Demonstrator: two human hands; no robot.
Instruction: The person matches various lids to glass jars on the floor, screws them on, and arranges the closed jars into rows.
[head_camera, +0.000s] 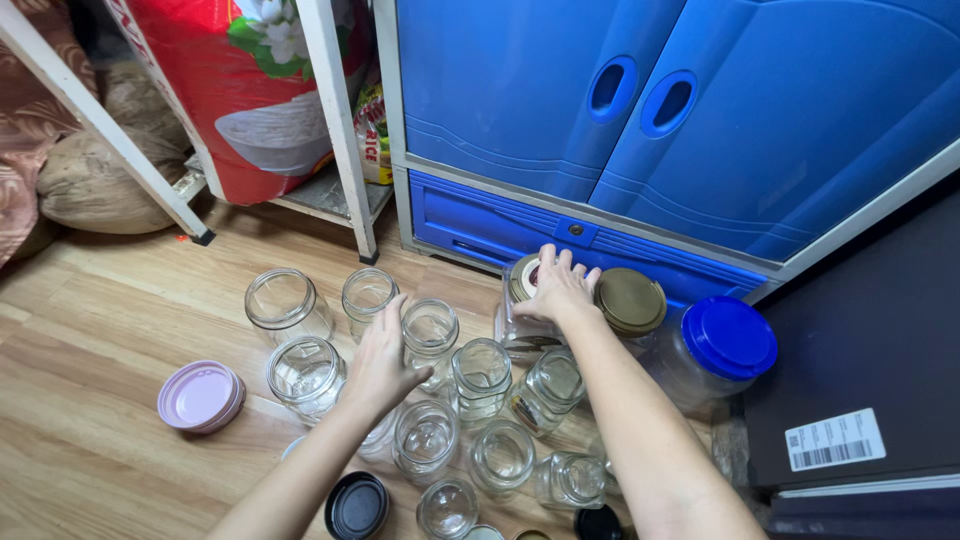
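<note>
Black lids (357, 505) lie nearest; left hand (380, 360) rests open among jars (481, 378); right hand (558, 285) grips a lidded jar (524, 315).

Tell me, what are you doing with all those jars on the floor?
A person is reaching over a cluster of empty glass jars on a wooden floor. The right hand rests on top of a lidded jar in front of a blue cabinet. The left hand is over the open jars. A pink lid lies loose at the side.

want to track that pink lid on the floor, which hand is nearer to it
Left. The left hand rests among open glass jars just right of the pink lid; the right hand is farther right.
</note>
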